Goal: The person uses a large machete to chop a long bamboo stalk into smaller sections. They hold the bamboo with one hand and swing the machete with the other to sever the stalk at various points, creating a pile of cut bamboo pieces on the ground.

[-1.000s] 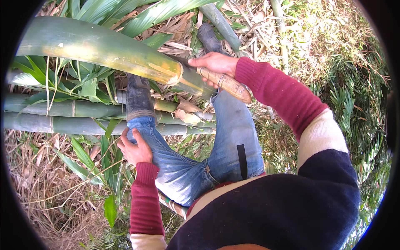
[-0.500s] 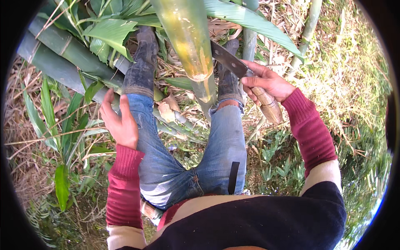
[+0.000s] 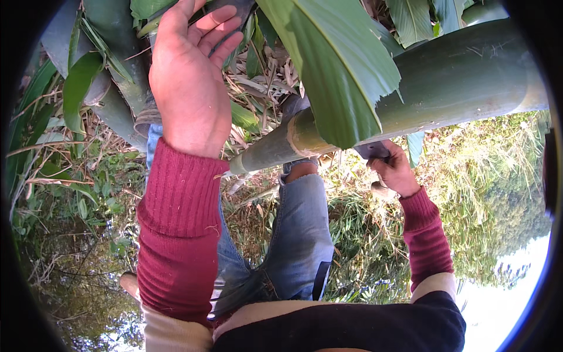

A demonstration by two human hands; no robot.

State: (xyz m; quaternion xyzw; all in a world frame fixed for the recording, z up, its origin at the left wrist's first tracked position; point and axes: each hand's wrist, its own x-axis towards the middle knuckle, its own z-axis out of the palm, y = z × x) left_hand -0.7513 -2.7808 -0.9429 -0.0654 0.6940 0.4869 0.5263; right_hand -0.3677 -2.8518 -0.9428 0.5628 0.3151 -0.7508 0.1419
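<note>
My left hand (image 3: pixel 190 94) is raised at the upper left, palm up with its fingers apart, close to the green leaves and holding nothing that I can see. My right hand (image 3: pixel 397 170) is wrapped round the handle of a machete, right of my knees. Only a short piece of the dark machete blade (image 3: pixel 373 151) shows; the rest is hidden behind the bamboo and leaf. A thick green bamboo stalk (image 3: pixel 451 82) slants from the upper right down toward my left wrist. Across it hangs a broad green leaf (image 3: pixel 337 64).
Several cut bamboo stalks (image 3: pixel 111 35) lie at the upper left among long leaves. My legs in blue jeans (image 3: pixel 302 229) are beneath the bamboo. Dry straw and leaf litter (image 3: pixel 463 158) cover the ground, with green undergrowth (image 3: pixel 88 202) at the left.
My left hand has risen from beside my knee to the top of the view. The bamboo now lies more crosswise, a large leaf hangs over it, and the machete has shifted lower and right.
</note>
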